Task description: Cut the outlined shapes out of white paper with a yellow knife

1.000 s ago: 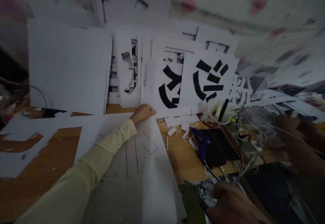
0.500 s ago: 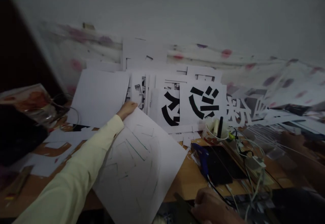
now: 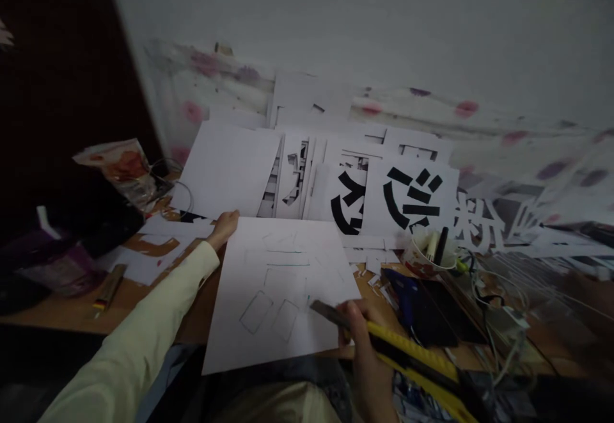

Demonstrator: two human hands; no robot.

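Observation:
My left hand point(image 3: 224, 228), in a pale sleeve, pinches the upper left corner of a white sheet point(image 3: 330, 250). Outlined shapes in thin green and dark lines cover the sheet, which reaches over the table's front edge. A yellow utility knife point(image 3: 412, 352) is gripped in my right hand point(image 3: 362, 346). Its dark blade points left, above the lower right part of the sheet; I cannot tell whether it touches. Behind the sheet lean white boards, among them one with black strokes point(image 3: 412, 196).
A tub with pens point(image 3: 429, 253) stands back right, beside a blue glue gun point(image 3: 407, 295) and tangled white cables point(image 3: 501, 320). Cut scraps point(image 3: 158, 244) lie at left near a purple package point(image 3: 62, 269). At the far right, another person's arm point(image 3: 585, 301) appears blurred.
The white sheet has turned so its top edge runs roughly level, and my left hand moved with its corner. My right hand has risen over the sheet with the utility knife. The view shifted left.

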